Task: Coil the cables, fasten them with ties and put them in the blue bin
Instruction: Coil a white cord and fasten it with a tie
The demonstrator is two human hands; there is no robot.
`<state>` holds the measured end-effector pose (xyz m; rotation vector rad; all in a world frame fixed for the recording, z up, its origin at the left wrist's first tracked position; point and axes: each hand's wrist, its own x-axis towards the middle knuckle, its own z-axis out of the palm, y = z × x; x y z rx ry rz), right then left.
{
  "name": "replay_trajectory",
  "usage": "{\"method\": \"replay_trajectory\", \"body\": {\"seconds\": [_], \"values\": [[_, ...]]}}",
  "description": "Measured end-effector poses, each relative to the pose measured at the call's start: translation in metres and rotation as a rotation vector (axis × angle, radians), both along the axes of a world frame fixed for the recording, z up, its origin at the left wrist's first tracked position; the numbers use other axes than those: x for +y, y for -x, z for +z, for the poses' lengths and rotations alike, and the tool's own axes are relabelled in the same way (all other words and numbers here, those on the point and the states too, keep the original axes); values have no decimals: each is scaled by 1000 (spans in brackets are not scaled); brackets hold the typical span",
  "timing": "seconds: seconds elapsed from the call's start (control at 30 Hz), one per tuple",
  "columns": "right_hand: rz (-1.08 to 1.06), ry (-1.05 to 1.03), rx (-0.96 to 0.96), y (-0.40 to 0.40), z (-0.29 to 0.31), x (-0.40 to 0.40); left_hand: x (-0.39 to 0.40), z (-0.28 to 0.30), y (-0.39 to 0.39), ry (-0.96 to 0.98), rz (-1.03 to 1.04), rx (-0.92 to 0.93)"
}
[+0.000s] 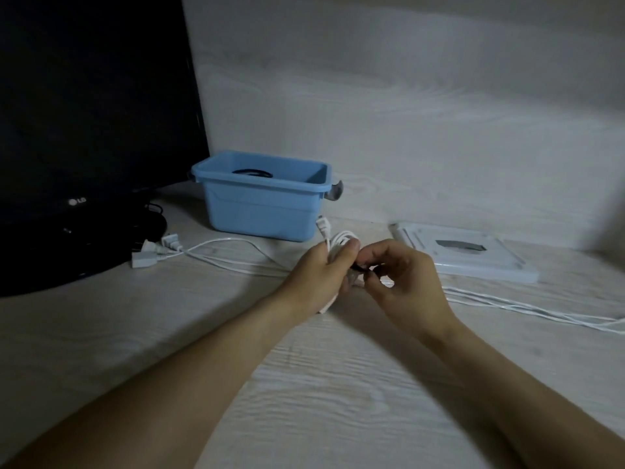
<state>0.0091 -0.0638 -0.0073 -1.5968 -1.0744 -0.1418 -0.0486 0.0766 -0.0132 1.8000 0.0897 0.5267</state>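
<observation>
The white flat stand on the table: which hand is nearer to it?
Right. The right hand is just left of the white stand; the left hand, gripping the white cable coil, is farther left.

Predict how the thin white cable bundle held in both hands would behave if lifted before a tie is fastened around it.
The thin white cable bundle would probably be floppy: its loose strands lie in soft curves on the pale wood-grain table. It likely springs apart if the left hand lets go. It seems light, since the fingers hold it without visible strain.
</observation>
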Motion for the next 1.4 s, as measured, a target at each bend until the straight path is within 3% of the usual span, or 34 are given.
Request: {"method": "replay_trajectory", "body": {"seconds": [0.1, 0.27, 0.4, 0.5, 0.8, 0.9, 1.1, 1.4], "values": [[103, 40, 87, -9, -4, -7, 2, -2, 0, 31, -38, -5], [21, 66, 298, -14, -7, -4, 2, -6, 0, -58, -45, 52], [-48, 300, 130, -14, -12, -5, 1, -5, 1, -81, -66, 46], [-38, 319, 17, -13, -9, -8, 0, 0, 4, -37, -102, 82], [-171, 226, 234, -7, 3, -12, -6, 6, 7, 125, -147, 131], [-243, 190, 330, -6, 7, -11, -6, 6, 6, -4, -30, 102], [-248, 125, 527, -1, 8, -7, -3, 0, 8, -366, 3, 69], [-70, 56, 679, 3, 3, -8, -3, 6, 8, -333, -73, -15]]}}
